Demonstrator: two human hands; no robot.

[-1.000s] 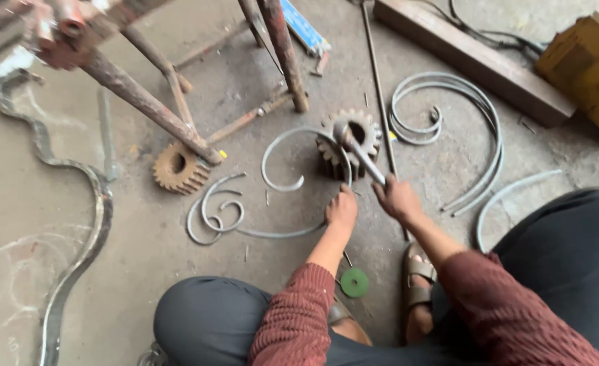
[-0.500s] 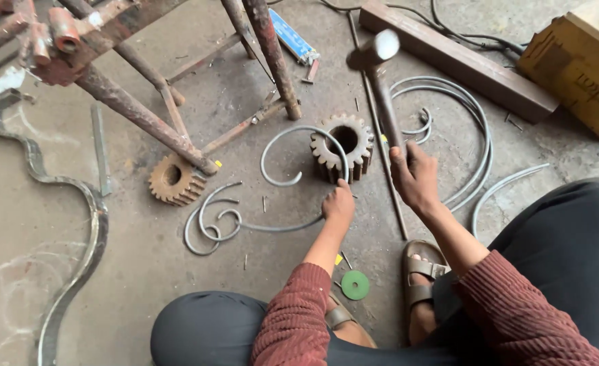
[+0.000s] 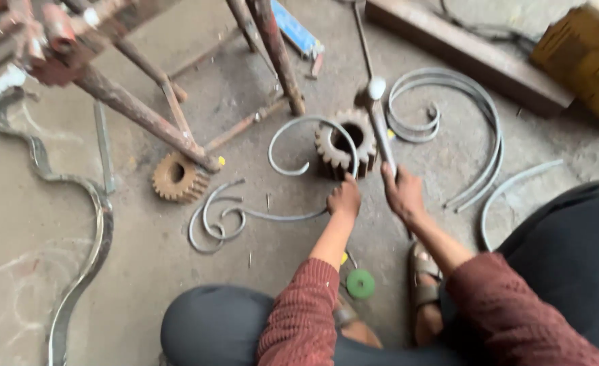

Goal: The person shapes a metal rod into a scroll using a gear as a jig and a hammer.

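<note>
From the head view we see a dusty concrete floor (image 3: 55, 271) under a rusty metal stand (image 3: 143, 115). Our right hand (image 3: 402, 193) is wrapped tight around a hammer (image 3: 381, 129) raised over the large gear (image 3: 343, 144), where our left hand (image 3: 344, 198) pinches the curled iron scroll (image 3: 293, 135); a smaller gear (image 3: 177, 177) lies nearby

We see a concrete floor (image 3: 245, 102) strewn with metalwork. A rusty frame (image 3: 130, 108) of pipes stands at upper left, with a small rusty gear (image 3: 177, 177) beside one of its legs. To the right lie nested curved steel strips (image 3: 476, 115) — beyond them a wooden beam (image 3: 462, 54) and a yellow box (image 3: 584, 54). A green disc (image 3: 360, 284) lies near our feet.
</note>
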